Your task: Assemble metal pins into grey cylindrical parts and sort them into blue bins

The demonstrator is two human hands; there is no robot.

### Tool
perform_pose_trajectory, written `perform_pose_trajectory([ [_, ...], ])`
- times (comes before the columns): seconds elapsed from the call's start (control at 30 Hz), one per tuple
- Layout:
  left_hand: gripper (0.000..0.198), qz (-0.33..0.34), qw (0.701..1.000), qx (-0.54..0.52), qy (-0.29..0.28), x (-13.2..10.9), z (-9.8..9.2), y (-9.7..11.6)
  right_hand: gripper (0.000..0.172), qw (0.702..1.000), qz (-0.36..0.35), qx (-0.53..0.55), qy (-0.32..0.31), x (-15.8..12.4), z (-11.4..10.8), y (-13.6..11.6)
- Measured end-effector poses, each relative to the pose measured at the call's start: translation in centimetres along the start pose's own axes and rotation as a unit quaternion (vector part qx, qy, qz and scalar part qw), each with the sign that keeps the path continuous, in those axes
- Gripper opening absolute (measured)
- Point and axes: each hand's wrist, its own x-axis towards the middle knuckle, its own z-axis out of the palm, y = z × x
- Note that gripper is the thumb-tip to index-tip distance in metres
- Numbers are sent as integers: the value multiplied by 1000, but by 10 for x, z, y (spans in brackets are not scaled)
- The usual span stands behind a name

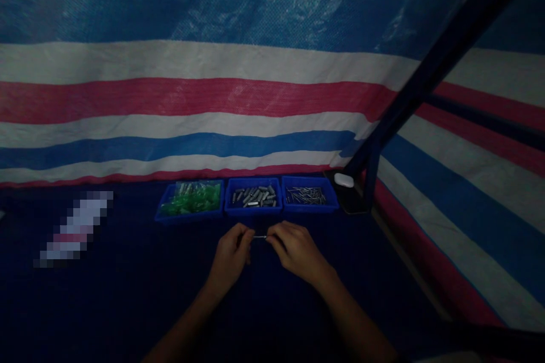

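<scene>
My left hand point(232, 255) and my right hand point(296, 249) meet over the dark blue table top, both pinched on a small thin metal part point(259, 236) held between their fingertips. Just beyond them stand three blue trays in a row: the left tray point(164, 212) holds green plastic pieces point(191, 198), the middle tray point(230, 207) holds short grey metal sleeves point(255, 195), and the right tray point(332, 198) holds thin metal pins point(306, 195).
A striped blue, white and red tarp point(213, 96) hangs behind and to the right. A dark slanted frame bar point(426, 74) rises from the right, with a small white object point(344, 180) at its foot. A blurred pale patch point(76, 229) lies at left.
</scene>
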Motion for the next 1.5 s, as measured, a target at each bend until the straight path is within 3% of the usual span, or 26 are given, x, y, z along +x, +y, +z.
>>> perform_pose_trajectory([
  [0.1,30,-46,993,-102,-47,-1,1,-3,14,999,3,46,1,0,1,2],
  [0.27,32,-72,971,-225,-35,-1,5,-10,15,996,-3,89,18,2,-1,0],
  [0.53,33,-87,963,-250,-57,-6,14,-1,19,989,31,140,47,0,-11,-2],
  [0.6,32,-58,979,-177,-84,-8,18,1,23,985,57,143,81,-1,-15,3],
  [0.7,20,83,986,40,-137,-9,22,1,25,969,129,91,190,2,-24,19],
  [0.77,15,189,954,168,-161,-5,24,1,24,940,205,27,270,5,-31,32],
  [0.87,35,277,903,273,-185,6,26,4,34,905,294,-30,307,6,-37,46],
  [1.0,21,311,878,299,-208,16,30,7,35,916,295,0,271,-1,-30,46],
  [1.1,8,297,882,306,-200,17,31,5,30,948,241,30,206,-2,-19,36],
  [1.2,11,261,903,293,-178,16,25,-1,24,978,164,37,121,-1,-9,24],
  [1.37,14,111,979,97,-137,13,3,-8,12,997,48,56,-7,1,-1,5],
  [1.5,21,-1,988,-101,-119,8,-7,-6,14,994,45,95,-9,2,2,-2],
])
